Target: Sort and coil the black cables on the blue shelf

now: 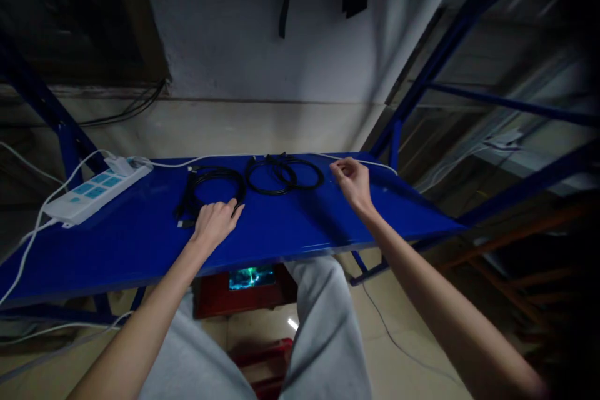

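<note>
My left hand (216, 222) lies over the front of a coiled black cable (239, 182) on a blue tabletop, its fingers curled onto the loop. Metal-tipped plugs of that cable stick out at the left side of the coil. To its right are two thinner black cable coils (284, 189), overlapping each other. My right hand (352, 182) is just right of these coils, over the table, apart from them. Its fingers are curled in a pinch; anything between them is hidden or too small to make out.
A white power strip (96, 192) with blue sockets sits at the table's left end. A white cord (201, 158) runs along the back edge. Blue metal posts (412, 100) rise at both sides. Below is a lit screen (252, 278) on a dark red surface.
</note>
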Motion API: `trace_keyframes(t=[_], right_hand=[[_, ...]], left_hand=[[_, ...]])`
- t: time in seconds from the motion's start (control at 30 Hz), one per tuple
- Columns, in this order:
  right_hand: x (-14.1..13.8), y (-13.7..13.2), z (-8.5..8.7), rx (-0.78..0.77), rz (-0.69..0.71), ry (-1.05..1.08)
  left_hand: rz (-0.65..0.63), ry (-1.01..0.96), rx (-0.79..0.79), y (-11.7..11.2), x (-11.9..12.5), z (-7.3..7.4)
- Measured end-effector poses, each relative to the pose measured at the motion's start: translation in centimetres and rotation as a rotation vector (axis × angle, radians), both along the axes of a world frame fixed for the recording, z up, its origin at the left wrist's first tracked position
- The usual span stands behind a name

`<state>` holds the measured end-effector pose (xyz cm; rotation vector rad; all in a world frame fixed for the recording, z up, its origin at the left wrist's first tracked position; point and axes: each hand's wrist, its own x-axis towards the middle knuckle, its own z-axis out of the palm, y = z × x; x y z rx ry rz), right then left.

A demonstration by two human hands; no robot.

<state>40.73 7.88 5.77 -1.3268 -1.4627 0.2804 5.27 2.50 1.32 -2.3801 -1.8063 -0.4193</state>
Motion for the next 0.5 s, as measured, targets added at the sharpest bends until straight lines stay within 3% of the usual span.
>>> trace_keyframes(t=[0.07, 0.17, 0.27, 0.4, 0.5], right_hand=[[3.7, 0.5, -0.8, -0.056, -0.145, -0.162], [7.5, 0.0, -2.6, -0.116, -0.168, -0.434], [9.9, -0.3, -3.1, -0.138, -0.163, -0.521], [11.7, 1.4, -2.0, -0.197, -0.070, -0.512], [12.2, 3.0, -1.0, -0.284, 0.129, -0.581]], left_hand=[[0.001, 0.041, -0.006, -0.2, 0.1, 0.1], [0.004, 0.091, -0.002, -0.5, 0.2, 0.2], [0.023, 0.104, 0.005, -0.7, 0.3, 0.1], [0.052, 0.117, -0.025, -0.9, 0.6, 0.5], [0.090, 0.131, -0.064, -1.2, 0.7, 1.1]])
